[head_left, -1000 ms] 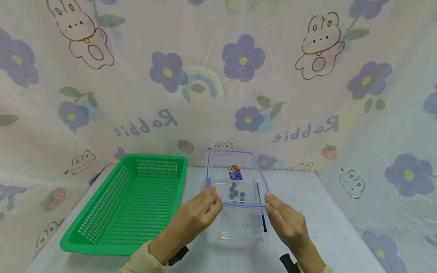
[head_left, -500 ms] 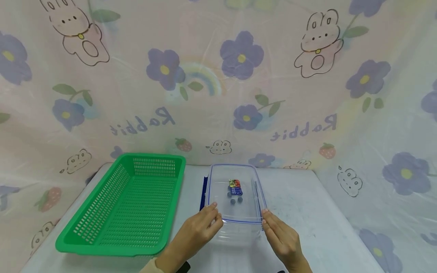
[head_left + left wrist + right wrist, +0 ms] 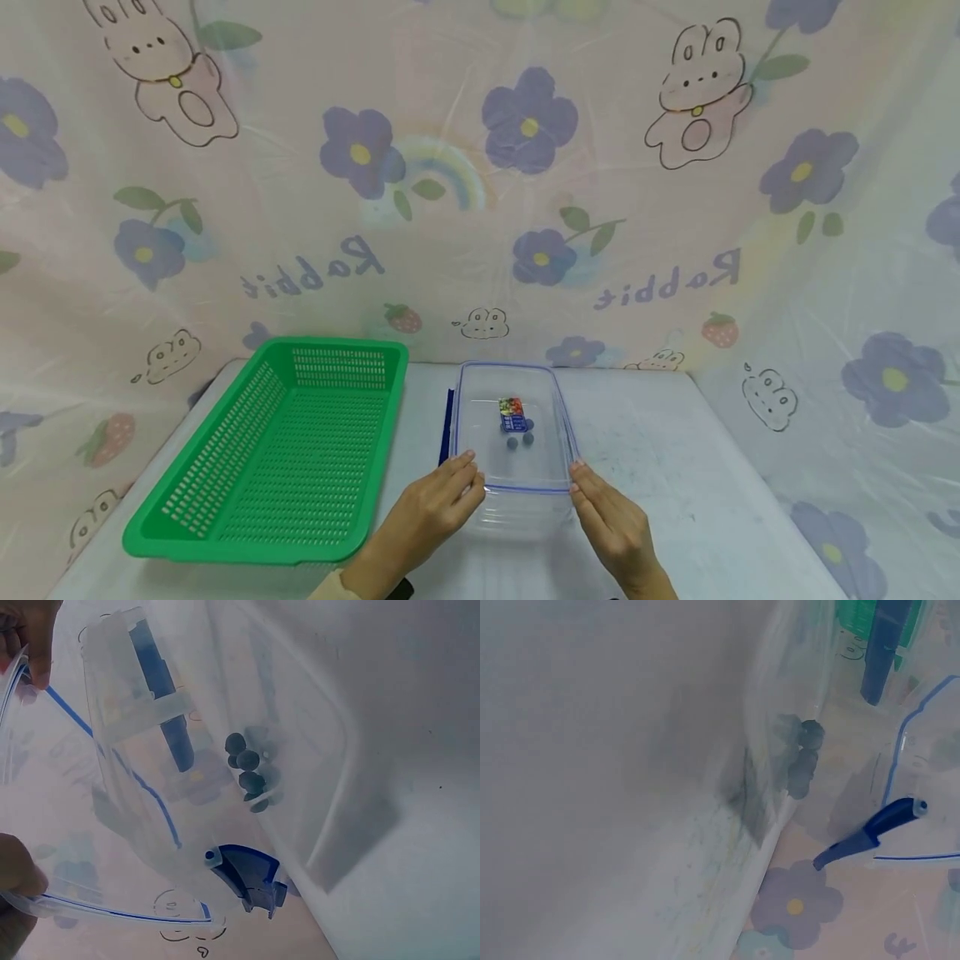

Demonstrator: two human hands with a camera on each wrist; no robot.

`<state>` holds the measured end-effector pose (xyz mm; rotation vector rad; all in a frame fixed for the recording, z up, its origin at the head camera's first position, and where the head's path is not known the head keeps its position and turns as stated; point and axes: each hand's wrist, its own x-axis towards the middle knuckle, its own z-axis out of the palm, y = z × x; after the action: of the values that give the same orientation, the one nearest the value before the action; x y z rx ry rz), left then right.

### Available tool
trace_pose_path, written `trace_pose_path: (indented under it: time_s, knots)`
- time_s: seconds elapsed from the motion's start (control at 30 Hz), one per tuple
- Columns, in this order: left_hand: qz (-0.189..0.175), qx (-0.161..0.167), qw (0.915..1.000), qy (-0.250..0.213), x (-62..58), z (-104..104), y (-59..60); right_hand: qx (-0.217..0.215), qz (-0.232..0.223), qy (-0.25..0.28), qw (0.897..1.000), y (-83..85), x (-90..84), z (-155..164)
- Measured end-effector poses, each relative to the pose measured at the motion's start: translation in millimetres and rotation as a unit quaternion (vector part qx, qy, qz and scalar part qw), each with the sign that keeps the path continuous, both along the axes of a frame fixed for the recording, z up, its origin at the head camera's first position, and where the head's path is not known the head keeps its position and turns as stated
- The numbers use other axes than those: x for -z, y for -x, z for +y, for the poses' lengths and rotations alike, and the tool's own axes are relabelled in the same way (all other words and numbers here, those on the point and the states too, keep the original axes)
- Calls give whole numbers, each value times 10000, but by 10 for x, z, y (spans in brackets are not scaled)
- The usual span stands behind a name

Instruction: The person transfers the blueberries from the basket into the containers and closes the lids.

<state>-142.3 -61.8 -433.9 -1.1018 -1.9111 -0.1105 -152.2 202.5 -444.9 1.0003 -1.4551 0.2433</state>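
Observation:
A clear food container stands on the table with several round dark blueberries inside. Its clear lid, edged with a blue seal and bearing a colourful label, lies over the top. I cannot tell whether the rims meet all round. My left hand pinches the lid's near left corner, and my right hand pinches the near right corner. A blue side latch sticks out on the left. Blue latches also hang outward in the left wrist view, and another latch in the right wrist view.
To the left, close to my left forearm, sits a green perforated basket with nothing in it. The white table extends to the right of the container. Behind it hangs a printed cloth with rabbits and flowers.
Both hands have lowered the lid from a raised tilt, its far edge dropping down over the container. In the last half second the lid and right hand have shifted slightly left.

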Motion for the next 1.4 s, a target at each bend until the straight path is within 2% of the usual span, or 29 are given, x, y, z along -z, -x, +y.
trace_pose_path:
  time_s: [0.1, 0.3, 0.47, 0.73, 0.83, 1.07, 1.4]
  knots:
    - [-51, -51, 10000, 25, 12, -10, -7, 46, -118, -66, 9999, -11, 11, 8]
    - [-601, -154, 9978, 238, -2, -63, -34, 82, -656, -399, 9970, -56, 35, 74]
    - [-880, -75, 9956, 303, -21, -92, -51, 56, -1007, -696, 9925, -61, 57, 143]
    - [-951, 87, 9950, 307, 19, -124, -53, -257, -1347, -927, 9862, 1, 98, 201]
    - [-1022, 113, 9942, 317, 49, -147, -40, -272, -1467, -928, 9844, 21, 134, 210]
    - [-1446, 181, 9888, 305, 117, -147, -11, -187, -1892, -898, 9776, 34, 250, 244]
    - [-1484, 211, 9885, 207, 194, -155, 16, -296, -2052, -867, 9744, 22, 339, 271]
